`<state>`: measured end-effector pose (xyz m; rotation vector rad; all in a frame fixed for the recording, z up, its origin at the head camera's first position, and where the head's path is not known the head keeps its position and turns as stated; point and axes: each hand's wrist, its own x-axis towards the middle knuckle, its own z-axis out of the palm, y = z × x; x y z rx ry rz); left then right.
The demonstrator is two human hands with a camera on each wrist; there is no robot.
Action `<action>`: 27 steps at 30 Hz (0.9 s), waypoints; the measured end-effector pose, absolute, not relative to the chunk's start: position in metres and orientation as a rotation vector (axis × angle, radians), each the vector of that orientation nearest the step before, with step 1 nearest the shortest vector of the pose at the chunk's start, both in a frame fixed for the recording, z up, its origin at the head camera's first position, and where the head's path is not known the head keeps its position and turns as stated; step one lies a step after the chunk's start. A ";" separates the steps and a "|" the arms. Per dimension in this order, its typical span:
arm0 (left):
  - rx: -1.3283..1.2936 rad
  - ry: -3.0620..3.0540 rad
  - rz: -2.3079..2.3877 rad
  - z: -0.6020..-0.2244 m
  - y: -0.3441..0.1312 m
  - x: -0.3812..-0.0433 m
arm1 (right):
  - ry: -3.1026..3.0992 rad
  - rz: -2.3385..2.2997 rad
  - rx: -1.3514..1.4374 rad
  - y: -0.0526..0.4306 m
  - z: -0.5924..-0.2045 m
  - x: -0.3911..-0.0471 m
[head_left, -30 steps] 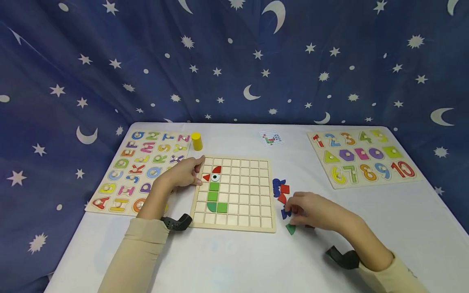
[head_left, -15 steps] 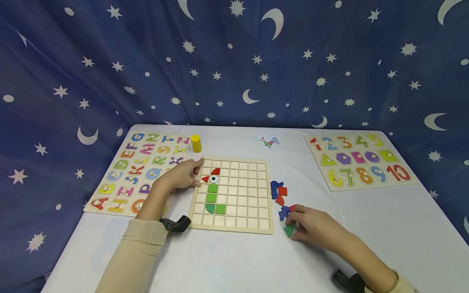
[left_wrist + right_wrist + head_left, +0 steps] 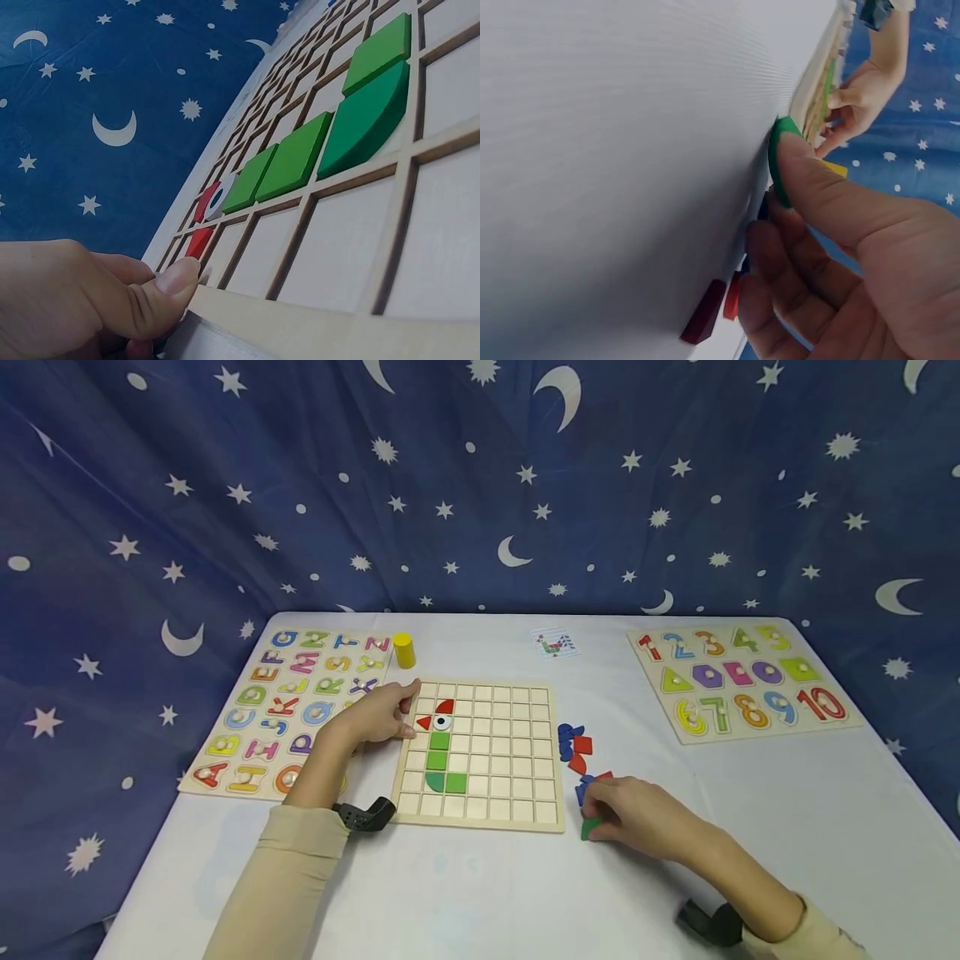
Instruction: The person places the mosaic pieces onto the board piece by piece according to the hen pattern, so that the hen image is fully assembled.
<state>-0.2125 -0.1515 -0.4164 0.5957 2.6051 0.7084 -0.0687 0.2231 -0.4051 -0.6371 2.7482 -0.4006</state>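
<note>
A wooden grid board (image 3: 495, 752) lies mid-table, with red, green and white pieces in its cells: a red triangle (image 3: 423, 722), a white eye piece (image 3: 442, 722), a red quarter-circle (image 3: 446, 706), green squares (image 3: 438, 741) and a green quarter-circle (image 3: 435, 782). My left hand (image 3: 377, 712) holds the board's left edge, thumb on the rim in the left wrist view; its other fingers are partly hidden there. To the right of the board, my right hand (image 3: 637, 814) pinches another green quarter-circle piece (image 3: 782, 161) between thumb and finger, close to the tabletop.
Loose blue pieces (image 3: 566, 743), a red square (image 3: 582, 745) and a red quarter-circle (image 3: 577, 763) lie beside the board. A letter puzzle (image 3: 258, 718), yellow cylinder (image 3: 404, 651), pattern card (image 3: 556, 643) and number puzzle (image 3: 742, 685) stand around it.
My right hand has come down slightly toward the near side and now pinches the green quarter-circle, turning it a little. The left hand stays on the board's edge.
</note>
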 end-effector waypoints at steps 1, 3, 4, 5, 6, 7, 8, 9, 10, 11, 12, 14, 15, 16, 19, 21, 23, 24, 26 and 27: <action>0.602 2.608 0.704 -0.417 -0.151 -0.213 | 2.736 -0.435 -0.634 0.222 -0.404 -0.070; 0.602 2.611 0.698 -0.417 -0.151 -0.214 | 2.712 -0.525 -0.639 0.220 -0.403 -0.075; 0.599 2.612 0.694 -0.417 -0.151 -0.214 | 2.700 -0.577 -0.652 0.219 -0.403 -0.077; 0.593 2.610 0.693 -0.416 -0.151 -0.214 | 2.686 -0.632 -0.667 0.217 -0.402 -0.080; 0.585 2.607 0.695 -0.416 -0.151 -0.214 | 2.670 -0.689 -0.687 0.215 -0.401 -0.083; 0.587 2.602 0.697 -0.415 -0.151 -0.214 | 2.655 -0.737 -0.701 0.212 -0.401 -0.086; 0.578 2.599 0.703 -0.415 -0.150 -0.214 | 2.644 -0.774 -0.716 0.208 -0.400 -0.089; 0.576 2.596 0.703 -0.414 -0.150 -0.214 | 2.633 -0.807 -0.730 0.204 -0.400 -0.092; 0.571 2.592 0.706 -0.414 -0.150 -0.214 | 2.621 -0.835 -0.742 0.199 -0.400 -0.095; 0.565 2.589 0.707 -0.414 -0.150 -0.214 | 2.612 -0.860 -0.747 0.193 -0.400 -0.098; 0.560 2.587 0.709 -0.414 -0.150 -0.214 | 2.606 -0.877 -0.751 0.186 -0.401 -0.101; 0.548 2.584 0.712 -0.414 -0.150 -0.214 | 2.611 -0.894 -0.751 0.173 -0.403 -0.107; 0.547 2.583 0.711 -0.414 -0.150 -0.214 | 2.613 -0.904 -0.760 0.167 -0.404 -0.109; 0.545 2.582 0.714 -0.414 -0.150 -0.214 | 2.618 -0.909 -0.762 0.161 -0.405 -0.112; 0.556 2.577 0.724 -0.414 -0.150 -0.213 | 2.640 -0.923 -0.765 0.145 -0.409 -0.117; 0.558 2.575 0.727 -0.414 -0.149 -0.213 | 2.645 -0.936 -0.766 0.136 -0.411 -0.121; 0.559 2.574 0.729 -0.414 -0.149 -0.214 | 2.656 -0.933 -0.752 0.128 -0.413 -0.124; 0.557 2.576 0.728 -0.414 -0.149 -0.214 | 2.661 -0.928 -0.743 0.125 -0.414 -0.125; 0.557 2.580 0.721 -0.414 -0.150 -0.214 | 2.672 -0.914 -0.737 0.119 -0.416 -0.126; 0.556 2.581 0.718 -0.414 -0.150 -0.214 | 2.678 -0.903 -0.736 0.117 -0.417 -0.126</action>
